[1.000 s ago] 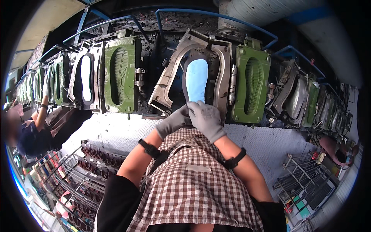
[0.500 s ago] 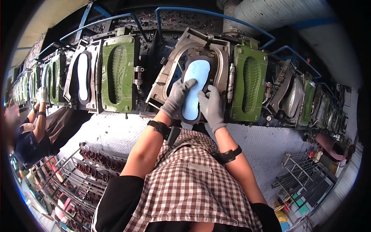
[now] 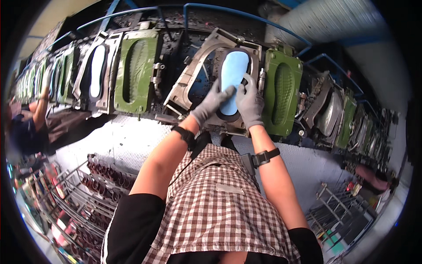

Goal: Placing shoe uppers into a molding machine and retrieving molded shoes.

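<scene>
A light-blue insole (image 3: 234,66) with a dark rim lies lengthwise over the inner part of an open metal mould frame (image 3: 179,93). My left hand (image 3: 214,102), in a grey glove, holds its lower left edge, with the thumb across the blue face. My right hand (image 3: 249,104), also gloved in grey, grips the right edge with bent fingers near the middle. Beneath the insole, the fingers of both hands are partly hidden. Just right of the frame stands a green mould plate (image 3: 283,90) with a ribbed sole-shaped hollow.
A second green mould plate (image 3: 134,72) and a mould with a pale insole (image 3: 97,70) stand left. Blue rails (image 3: 246,16) run behind the row. A co-worker's arm (image 3: 40,110) reaches in at far left. Racks with dark shoes or straps (image 3: 107,174) stand lower left; another metal rack (image 3: 336,209), lower right.
Both hands have carried the insole right and slightly away from me, from the frame's near side to over its right part. My head view has shifted a little.
</scene>
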A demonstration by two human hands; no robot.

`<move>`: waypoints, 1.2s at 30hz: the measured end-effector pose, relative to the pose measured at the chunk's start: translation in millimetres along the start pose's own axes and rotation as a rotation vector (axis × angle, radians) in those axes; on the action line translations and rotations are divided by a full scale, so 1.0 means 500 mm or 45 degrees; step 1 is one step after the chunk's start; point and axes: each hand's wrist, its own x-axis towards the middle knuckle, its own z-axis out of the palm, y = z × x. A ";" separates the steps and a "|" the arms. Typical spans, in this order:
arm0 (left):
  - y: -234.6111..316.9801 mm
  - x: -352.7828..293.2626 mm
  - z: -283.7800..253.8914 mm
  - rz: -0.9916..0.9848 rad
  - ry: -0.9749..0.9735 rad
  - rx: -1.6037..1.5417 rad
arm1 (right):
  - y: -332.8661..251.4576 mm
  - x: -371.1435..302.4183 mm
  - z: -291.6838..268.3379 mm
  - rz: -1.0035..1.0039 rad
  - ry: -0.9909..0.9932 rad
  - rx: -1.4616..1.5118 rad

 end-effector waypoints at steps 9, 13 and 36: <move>-0.185 -0.376 -0.063 -0.170 0.511 0.519 | 0.033 -0.185 -0.027 0.135 -1.057 0.739; -0.291 -0.660 -0.169 -0.231 1.303 0.421 | -0.055 -0.279 0.070 -0.032 -1.582 0.689; -0.495 -1.410 -0.709 -0.163 2.526 -0.841 | -0.822 -1.049 0.878 -1.540 -1.802 -0.599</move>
